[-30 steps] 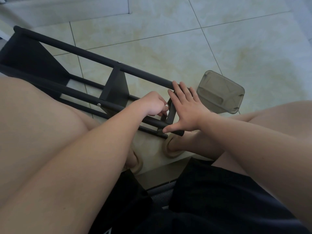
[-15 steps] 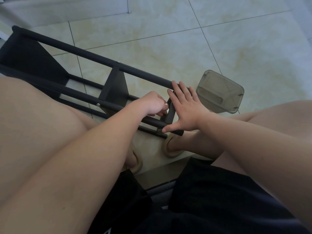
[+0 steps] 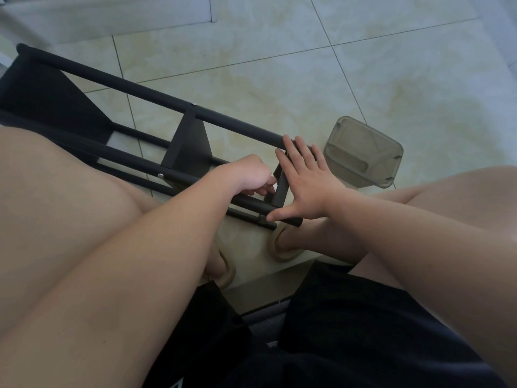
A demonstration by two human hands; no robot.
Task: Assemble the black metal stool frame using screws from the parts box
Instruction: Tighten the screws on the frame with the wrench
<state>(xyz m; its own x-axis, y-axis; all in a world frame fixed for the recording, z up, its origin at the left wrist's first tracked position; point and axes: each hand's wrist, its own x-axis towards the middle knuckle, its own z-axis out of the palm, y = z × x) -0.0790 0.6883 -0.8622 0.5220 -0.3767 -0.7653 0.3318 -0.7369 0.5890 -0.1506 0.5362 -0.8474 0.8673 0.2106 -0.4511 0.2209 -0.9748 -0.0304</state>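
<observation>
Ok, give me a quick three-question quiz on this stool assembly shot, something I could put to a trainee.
1. True or false: the right hand lies flat, fingers spread, on the end of the stool frame.
2. Where is the parts box? A) on the tiled floor beyond the right hand; B) on the person's lap; C) hooked over the frame.
3. Fill in: the left hand has its fingers ___ near the frame's end.
Key: 1 true; 2 A; 3 curled.
</observation>
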